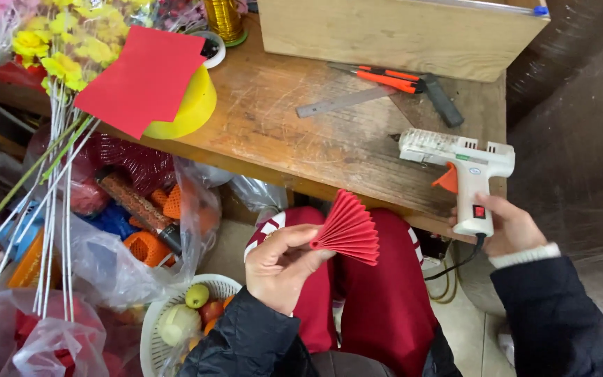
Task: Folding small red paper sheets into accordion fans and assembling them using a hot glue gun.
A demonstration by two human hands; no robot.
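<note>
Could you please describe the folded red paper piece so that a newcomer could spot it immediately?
Below the wooden table's front edge, over the red trousers, the left hand pinches a pleated red paper fan. Unlike the flat red sheet on the table, it is accordion-folded and spread open.

Red pleated paper fan (349,230) spreading open, narrow end being pinched low before the table edge, white glue gun (463,167) with orange trigger being held upright, nozzle pointing left over the table (280,132)
</note>
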